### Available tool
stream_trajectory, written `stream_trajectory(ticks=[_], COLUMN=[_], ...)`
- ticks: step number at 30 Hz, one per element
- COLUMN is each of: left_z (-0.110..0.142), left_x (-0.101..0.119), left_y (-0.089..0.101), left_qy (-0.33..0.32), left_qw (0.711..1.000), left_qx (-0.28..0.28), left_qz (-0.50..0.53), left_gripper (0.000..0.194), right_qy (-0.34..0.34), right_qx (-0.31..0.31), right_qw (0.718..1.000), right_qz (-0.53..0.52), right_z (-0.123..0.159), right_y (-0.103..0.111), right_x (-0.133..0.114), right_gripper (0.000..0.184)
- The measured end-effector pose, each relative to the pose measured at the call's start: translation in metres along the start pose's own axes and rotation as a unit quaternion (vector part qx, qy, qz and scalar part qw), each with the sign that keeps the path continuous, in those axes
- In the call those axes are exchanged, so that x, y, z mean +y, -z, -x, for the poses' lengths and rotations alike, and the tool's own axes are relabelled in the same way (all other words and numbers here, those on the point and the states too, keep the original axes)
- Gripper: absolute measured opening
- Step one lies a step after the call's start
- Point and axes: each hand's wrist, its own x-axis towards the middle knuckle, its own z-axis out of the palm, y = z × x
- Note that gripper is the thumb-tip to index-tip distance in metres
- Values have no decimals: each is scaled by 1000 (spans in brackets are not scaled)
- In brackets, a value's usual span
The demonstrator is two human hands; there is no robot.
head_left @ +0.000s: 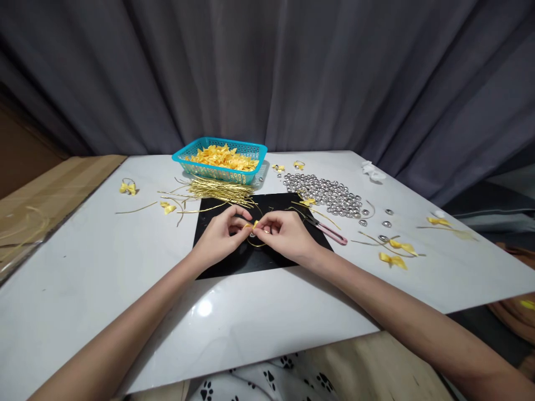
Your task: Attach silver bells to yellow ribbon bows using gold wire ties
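Note:
Both hands meet over a black mat on the white table. My left hand pinches a small yellow ribbon bow between thumb and fingers. My right hand is closed on the same bow from the right, with a thin gold wire looping below the fingers. A small silver piece under the bow is mostly hidden by the fingers.
A teal basket of yellow bows stands at the back, with a bundle of gold wires in front of it. A heap of silver bells lies back right. A pink-handled tool lies beside the mat. Loose bows dot the right side.

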Motion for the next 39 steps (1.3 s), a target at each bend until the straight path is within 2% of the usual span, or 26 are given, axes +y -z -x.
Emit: stream_trajectory(ticks=[5,10,19,28,39], left_z=[-1,1,-1,-1,0], left_x=[2,1,-1,3,-2], left_y=[-3,-4,-5,-5,-4], left_qy=[106,144,170,181,165], left_qw=[988,980,972,965,969], left_qx=[9,15,40,53,69], left_qz=[108,135,155,182,171], left_gripper=[27,22,21,21,34], right_qy=[30,24,-56,-102,-120], right_qx=[16,11,-23,-61,-47], right_qw=[999,1000,997,987,983], right_qz=[20,2,-56,-106,-129], right_z=[-2,-4,-6,-10,-9], right_y=[1,2,4,9,6], right_x=[2,6,5,5,1], right_gripper=[7,8,8,9,9])
